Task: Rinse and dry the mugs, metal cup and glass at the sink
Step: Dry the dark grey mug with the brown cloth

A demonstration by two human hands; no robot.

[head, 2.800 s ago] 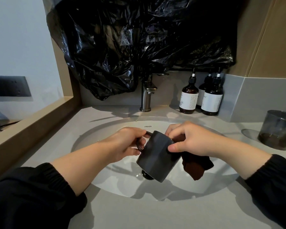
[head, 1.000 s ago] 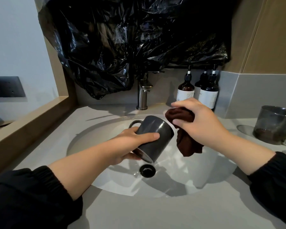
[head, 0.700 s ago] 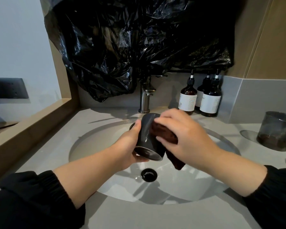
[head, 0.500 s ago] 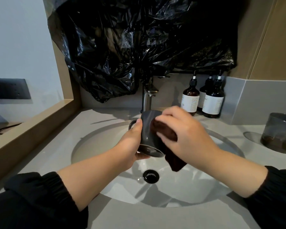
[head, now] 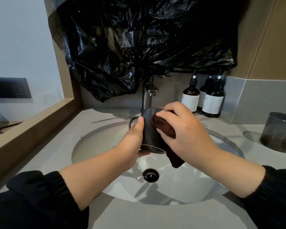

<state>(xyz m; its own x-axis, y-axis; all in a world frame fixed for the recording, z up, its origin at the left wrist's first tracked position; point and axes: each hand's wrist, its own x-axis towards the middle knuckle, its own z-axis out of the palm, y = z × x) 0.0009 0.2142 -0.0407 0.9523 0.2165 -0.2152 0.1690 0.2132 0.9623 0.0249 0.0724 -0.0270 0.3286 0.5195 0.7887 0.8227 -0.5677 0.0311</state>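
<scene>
the left hand (head: 133,143) grips a dark mug (head: 147,133) above the middle of the white sink basin (head: 91,146), thumb along its left side, just beside the handle. the mug tilts with its base toward the near side and hangs over the drain (head: 150,175), in front of the faucet (head: 147,100). the right hand (head: 188,134) curls round a brown cloth (head: 162,125) and presses it on the mug's right side; a tail of cloth hangs below. a smoky glass (head: 279,131) stands on the counter, far right.
</scene>
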